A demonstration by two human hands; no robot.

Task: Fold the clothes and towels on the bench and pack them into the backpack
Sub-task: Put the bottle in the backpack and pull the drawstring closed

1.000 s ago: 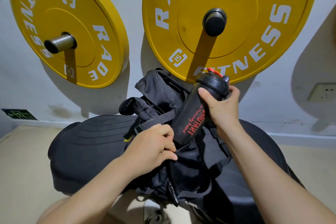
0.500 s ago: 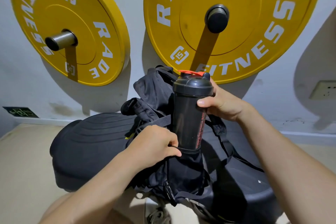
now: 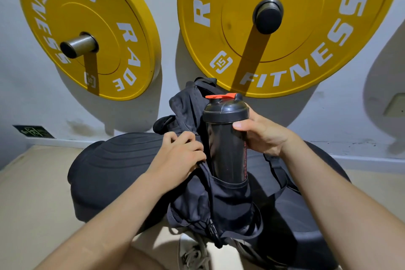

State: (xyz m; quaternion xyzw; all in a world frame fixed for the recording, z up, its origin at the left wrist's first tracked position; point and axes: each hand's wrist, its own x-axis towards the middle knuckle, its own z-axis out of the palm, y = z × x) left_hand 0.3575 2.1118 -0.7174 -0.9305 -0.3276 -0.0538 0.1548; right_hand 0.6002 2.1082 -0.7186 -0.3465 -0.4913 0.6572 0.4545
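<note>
In the backpack's (image 3: pixel 197 199) side pocket, upright shaker bottle (image 3: pixel 226 138), right hand (image 3: pixel 260 136) gripping it, left hand (image 3: pixel 179 158) clutching fabric.

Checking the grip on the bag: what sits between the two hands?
In the head view, the upright black shaker bottle stands between the left hand and right hand, its base in the backpack side pocket.

My bench (image 3: pixel 114 173) is black and padded, with curved ridges across its top. The black backpack (image 3: pixel 219 201) sits on its near edge, right of the ridges, its straps trailing over the padding further right.
</note>
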